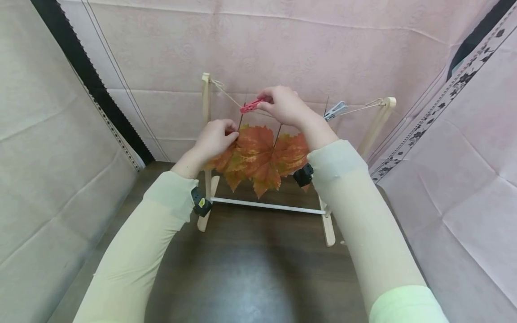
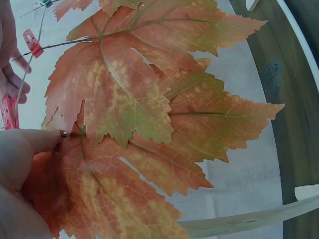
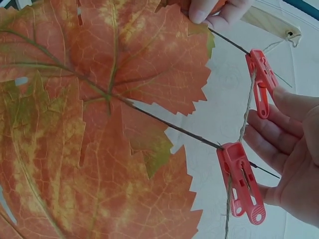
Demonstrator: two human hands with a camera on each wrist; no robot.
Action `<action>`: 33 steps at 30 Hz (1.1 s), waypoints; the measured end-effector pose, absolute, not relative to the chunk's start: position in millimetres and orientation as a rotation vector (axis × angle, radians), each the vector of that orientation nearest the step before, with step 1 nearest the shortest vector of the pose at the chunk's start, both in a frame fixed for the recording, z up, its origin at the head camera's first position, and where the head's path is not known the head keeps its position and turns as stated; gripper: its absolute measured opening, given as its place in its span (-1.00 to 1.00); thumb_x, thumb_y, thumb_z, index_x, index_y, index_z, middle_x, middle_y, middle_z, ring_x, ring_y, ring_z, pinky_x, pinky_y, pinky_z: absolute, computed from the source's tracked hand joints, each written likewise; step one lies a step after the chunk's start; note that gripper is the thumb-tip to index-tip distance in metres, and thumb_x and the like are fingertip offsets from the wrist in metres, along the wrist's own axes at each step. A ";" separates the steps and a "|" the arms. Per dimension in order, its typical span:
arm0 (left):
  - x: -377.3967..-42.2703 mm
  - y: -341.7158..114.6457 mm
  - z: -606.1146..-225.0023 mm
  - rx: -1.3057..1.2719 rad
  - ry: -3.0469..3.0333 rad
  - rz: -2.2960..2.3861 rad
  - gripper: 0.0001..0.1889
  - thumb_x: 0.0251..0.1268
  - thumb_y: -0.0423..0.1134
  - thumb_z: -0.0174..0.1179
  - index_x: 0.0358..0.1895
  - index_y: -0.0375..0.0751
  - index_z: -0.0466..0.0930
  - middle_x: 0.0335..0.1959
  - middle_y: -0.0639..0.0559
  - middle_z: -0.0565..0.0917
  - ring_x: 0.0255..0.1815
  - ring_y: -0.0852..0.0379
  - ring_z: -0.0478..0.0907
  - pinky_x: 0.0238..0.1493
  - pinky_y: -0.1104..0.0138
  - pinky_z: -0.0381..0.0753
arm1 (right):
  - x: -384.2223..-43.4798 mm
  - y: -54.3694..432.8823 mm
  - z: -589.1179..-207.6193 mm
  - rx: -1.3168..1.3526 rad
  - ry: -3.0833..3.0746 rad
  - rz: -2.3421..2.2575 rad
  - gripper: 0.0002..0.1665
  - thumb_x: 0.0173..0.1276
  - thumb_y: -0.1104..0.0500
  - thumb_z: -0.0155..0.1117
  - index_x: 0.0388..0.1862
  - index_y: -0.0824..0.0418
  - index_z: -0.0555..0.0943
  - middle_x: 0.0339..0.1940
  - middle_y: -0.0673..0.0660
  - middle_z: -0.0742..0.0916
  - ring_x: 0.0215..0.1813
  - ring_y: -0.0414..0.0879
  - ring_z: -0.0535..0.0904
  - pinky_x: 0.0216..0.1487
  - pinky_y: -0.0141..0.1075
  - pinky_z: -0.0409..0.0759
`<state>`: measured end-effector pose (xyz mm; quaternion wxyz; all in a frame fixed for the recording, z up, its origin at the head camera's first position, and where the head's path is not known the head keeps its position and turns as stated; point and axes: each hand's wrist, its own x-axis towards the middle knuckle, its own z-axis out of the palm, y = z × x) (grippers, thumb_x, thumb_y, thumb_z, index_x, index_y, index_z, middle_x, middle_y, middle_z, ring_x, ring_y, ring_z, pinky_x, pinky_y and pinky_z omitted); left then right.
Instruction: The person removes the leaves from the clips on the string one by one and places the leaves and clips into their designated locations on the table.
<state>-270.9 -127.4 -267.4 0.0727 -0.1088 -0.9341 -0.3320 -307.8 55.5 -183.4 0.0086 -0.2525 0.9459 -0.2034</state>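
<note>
My left hand (image 1: 215, 137) pinches the stem end of an orange artificial maple leaf (image 2: 104, 189) between thumb and fingers. Its thin dark stem (image 3: 228, 41) runs up to a red clothespin (image 1: 250, 106) on the twine. My right hand (image 1: 284, 106) holds this clothespin, thumb on one side and fingertips on the other, as the right wrist view shows. Beside it, a second red clothespin (image 3: 241, 181) clamps the stem of another orange leaf (image 1: 258, 152) to the twine. The leaves hang overlapping, with green and yellow patches near their edges.
A wooden frame with a left post (image 1: 206, 101) and right post (image 1: 377, 125) carries the twine (image 1: 359, 109). A light blue clothespin (image 1: 335, 111) sits toward its right end. A white rod (image 1: 266, 206) joins the feet above the dark table (image 1: 242, 269). Pale cloth surrounds everything.
</note>
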 end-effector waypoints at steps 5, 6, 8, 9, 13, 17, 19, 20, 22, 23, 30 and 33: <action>-269.1 -130.0 -268.0 -0.340 -2.798 -0.986 -0.79 0.38 -0.24 0.04 -0.14 -0.28 0.60 -0.15 -0.16 0.66 -0.11 -0.03 0.54 0.01 0.12 0.47 | -310.1 58.6 -180.7 -0.756 2.867 -0.786 -0.53 0.43 0.07 0.06 0.24 0.25 0.44 0.12 0.17 0.62 0.12 -0.05 0.51 0.19 -0.19 0.42; -269.1 -130.4 -268.2 -0.340 -2.797 -0.984 -0.79 0.38 -0.24 0.04 -0.13 -0.27 0.61 -0.14 -0.15 0.66 -0.11 -0.03 0.54 0.02 0.12 0.47 | -310.7 59.5 -180.0 -0.749 2.855 -0.811 -0.53 0.42 0.08 0.07 0.23 0.25 0.45 0.12 0.18 0.62 0.10 -0.05 0.50 0.18 -0.20 0.43; -268.9 -131.1 -268.6 -0.346 -2.794 -0.983 -0.79 0.38 -0.23 0.04 -0.12 -0.27 0.61 -0.14 -0.15 0.66 -0.10 -0.03 0.54 0.03 0.12 0.47 | -311.3 60.9 -178.6 -0.734 2.843 -0.843 -0.55 0.41 0.09 0.09 0.20 0.26 0.48 0.12 0.19 0.62 0.10 -0.05 0.50 0.16 -0.20 0.43; -269.0 -131.6 -268.8 -0.350 -2.792 -0.985 -0.79 0.38 -0.23 0.04 -0.12 -0.26 0.61 -0.13 -0.15 0.66 -0.10 -0.03 0.55 0.03 0.12 0.47 | -311.6 61.5 -178.0 -0.730 2.840 -0.850 -0.56 0.40 0.09 0.10 0.19 0.26 0.49 0.12 0.19 0.62 0.10 -0.05 0.50 0.15 -0.20 0.43; -269.7 -134.0 -270.4 -0.371 -2.776 -0.996 -0.79 0.38 -0.23 0.05 -0.13 -0.26 0.62 -0.14 -0.14 0.66 -0.11 -0.02 0.55 0.02 0.13 0.48 | -311.4 62.2 -176.1 -0.732 2.838 -0.850 -0.59 0.40 0.09 0.11 0.15 0.25 0.52 0.10 0.19 0.63 0.08 -0.05 0.49 0.12 -0.19 0.42; -269.8 -135.8 -270.3 -0.379 -2.770 -0.999 -0.79 0.38 -0.23 0.05 -0.14 -0.26 0.63 -0.16 -0.13 0.67 -0.13 -0.01 0.55 0.01 0.14 0.49 | -310.3 61.6 -175.5 -0.757 2.830 -0.843 -0.60 0.40 0.09 0.11 0.13 0.26 0.54 0.09 0.20 0.64 0.08 -0.04 0.49 0.12 -0.18 0.41; -269.4 -136.3 -269.9 -0.382 -2.771 -0.999 -0.80 0.37 -0.23 0.06 -0.16 -0.25 0.63 -0.17 -0.13 0.67 -0.15 -0.01 0.54 -0.01 0.14 0.49 | -310.1 61.2 -175.4 -0.768 2.826 -0.841 -0.60 0.40 0.09 0.11 0.12 0.27 0.54 0.09 0.21 0.64 0.08 -0.04 0.49 0.13 -0.17 0.41; -269.0 -136.4 -269.5 -0.386 -2.771 -0.998 -0.80 0.38 -0.23 0.05 -0.16 -0.25 0.63 -0.17 -0.13 0.67 -0.16 -0.01 0.54 -0.02 0.14 0.48 | -310.1 61.2 -175.5 -0.773 2.823 -0.841 -0.60 0.40 0.09 0.10 0.12 0.27 0.54 0.08 0.22 0.64 0.07 -0.03 0.49 0.12 -0.17 0.41; -268.6 -136.4 -269.1 -0.389 -2.771 -0.994 -0.80 0.37 -0.23 0.06 -0.17 -0.24 0.63 -0.18 -0.12 0.67 -0.18 0.00 0.53 -0.04 0.15 0.48 | -311.0 61.8 -175.6 -0.780 2.825 -0.838 -0.61 0.40 0.10 0.10 0.12 0.27 0.54 0.08 0.21 0.64 0.05 -0.04 0.48 0.10 -0.20 0.41; -268.7 -136.4 -268.9 -0.393 -2.770 -0.990 -0.81 0.37 -0.23 0.06 -0.17 -0.24 0.63 -0.19 -0.12 0.67 -0.19 0.00 0.53 -0.05 0.15 0.48 | -311.3 62.1 -175.7 -0.782 2.827 -0.841 -0.61 0.40 0.10 0.10 0.12 0.26 0.54 0.08 0.20 0.64 0.04 -0.05 0.48 0.07 -0.21 0.41; -269.5 -135.1 -267.1 -0.399 -2.764 -0.998 -0.80 0.38 -0.23 0.05 -0.15 -0.23 0.63 -0.16 -0.11 0.67 -0.18 0.01 0.52 -0.03 0.16 0.49 | -311.5 63.7 -173.3 -0.766 2.852 -0.877 -0.64 0.39 0.12 0.12 0.09 0.25 0.56 0.05 0.17 0.65 -0.02 -0.07 0.46 0.00 -0.25 0.40; -269.8 -134.8 -266.8 -0.397 -2.773 -0.992 -0.80 0.37 -0.22 0.06 -0.13 -0.23 0.63 -0.15 -0.11 0.67 -0.15 0.00 0.53 0.00 0.15 0.49 | -311.2 63.9 -171.3 -0.754 2.866 -0.891 -0.65 0.39 0.12 0.12 0.08 0.25 0.57 0.05 0.17 0.66 0.03 -0.08 0.49 0.09 -0.22 0.41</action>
